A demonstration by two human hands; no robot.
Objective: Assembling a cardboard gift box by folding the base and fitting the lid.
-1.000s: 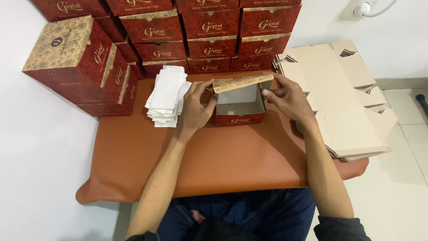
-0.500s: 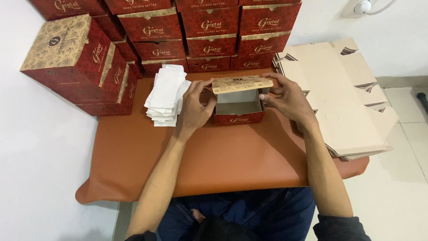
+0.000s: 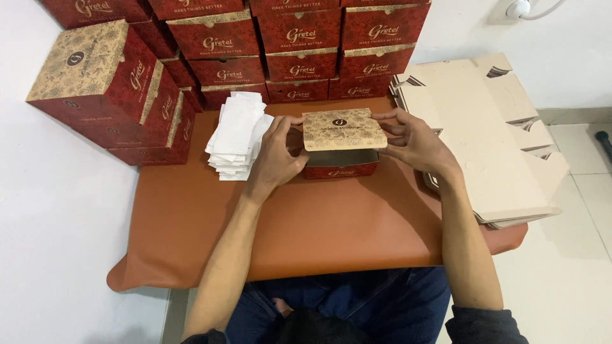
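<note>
- While both hands flank it, the box sits between them on the bench, long axis running hand to hand.
- Left hand pinches the lid's left edge; right hand, fingers spread, grips its right edge.
- Lid: printed tan card, half-lowered; base glossy red.
- White paper stack just left of the left hand.

Lighting bright, even, diffuse; source seems overhead. White wall and floor run close to overexposed. Soft shadows under both forearms fall on the brown tabletop, darker beneath the small box near its far edge. Mild sheen on the tabletop. Focus sharp throughout; slight wide-angle bending at frame edges.
</note>
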